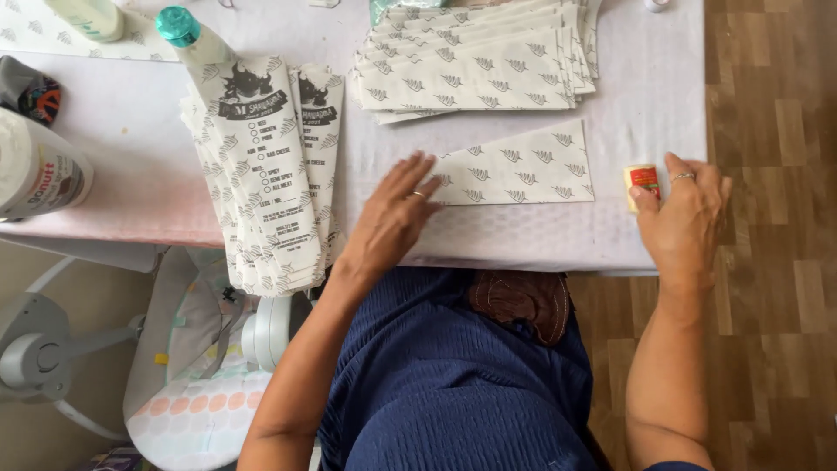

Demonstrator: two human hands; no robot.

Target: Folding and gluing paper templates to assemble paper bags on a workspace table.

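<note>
Now left hand (394,214) flat, fingers spread on patterned paper sheet (516,167); right hand (684,214) gripping glue stick (643,183) just beside.

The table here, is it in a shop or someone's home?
Likely a home: a cloth-covered table on wood-pattern flooring, a baby seat beside it, stacks of printed paper sleeves being folded by hand.

A stack of printed paper bags (270,174) overhangs the counter (131,174) edge. A teal-capped bottle (187,33) stands behind it. A second bag stack (475,61) lies farther back.

Matt printed paper sheet (514,167), white cloth table cover (645,96)
</note>
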